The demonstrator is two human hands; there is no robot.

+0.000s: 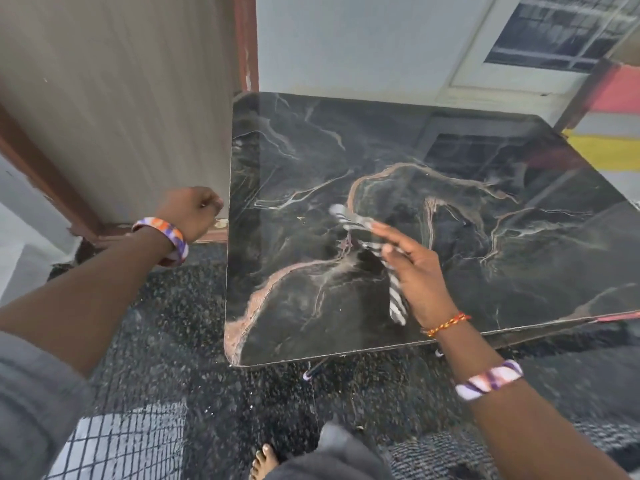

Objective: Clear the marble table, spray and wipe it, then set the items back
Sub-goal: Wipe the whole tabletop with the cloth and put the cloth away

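The dark marble table [467,188] with pale and rust veins fills the middle and right of the head view, and nothing stands on its top. My right hand [412,271] hovers over its near centre and holds a black-and-white striped cloth [388,265], blurred with motion, which trails down past the palm. My left hand [194,211] is off the table's left edge, fingers curled into a fist with nothing visible in it. Both wrists wear coloured bangles.
A ribbed beige door [121,109] in a brown frame stands left of the table. Behind the table is a pale wall [363,39] with a window [561,29]. The floor [207,341] is dark speckled stone. My bare foot [263,462] shows at the bottom.
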